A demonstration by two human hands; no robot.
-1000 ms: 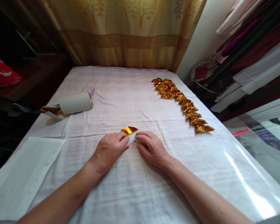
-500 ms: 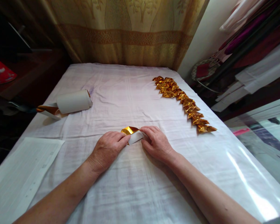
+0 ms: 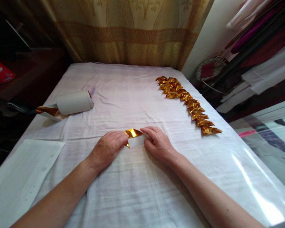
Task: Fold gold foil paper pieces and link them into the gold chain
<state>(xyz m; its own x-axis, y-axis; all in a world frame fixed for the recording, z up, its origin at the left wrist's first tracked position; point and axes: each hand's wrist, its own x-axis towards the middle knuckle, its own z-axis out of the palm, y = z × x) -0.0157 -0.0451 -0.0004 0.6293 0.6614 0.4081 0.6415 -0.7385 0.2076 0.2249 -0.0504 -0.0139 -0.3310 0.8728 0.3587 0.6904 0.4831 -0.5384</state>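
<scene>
A small piece of gold foil paper [image 3: 134, 133], partly folded with its white back showing, lies between my two hands on the cloth-covered table [image 3: 123, 196]. My left hand [image 3: 111, 144] pinches its left end, where a gold corner pokes out below the fingers. At the other end, my right hand [image 3: 158, 141] grips the paper between thumb and fingers. Its fingertips hide that end. Farther right, a curved row of folded gold foil pieces [image 3: 192, 106] stretches toward the back of the table.
On the left lies a roll of white-backed gold foil paper [image 3: 74, 103] with its loose end trailing left. A white sheet of paper [image 3: 26, 174] rests at the near left. A curtain [image 3: 133, 34] hangs behind the table, and clothes [image 3: 268, 66] hang at right.
My left fingers have shifted slightly left along the foil paper, uncovering more of its gold fold and lower corner. My right hand keeps its grip. The view has moved slightly.
</scene>
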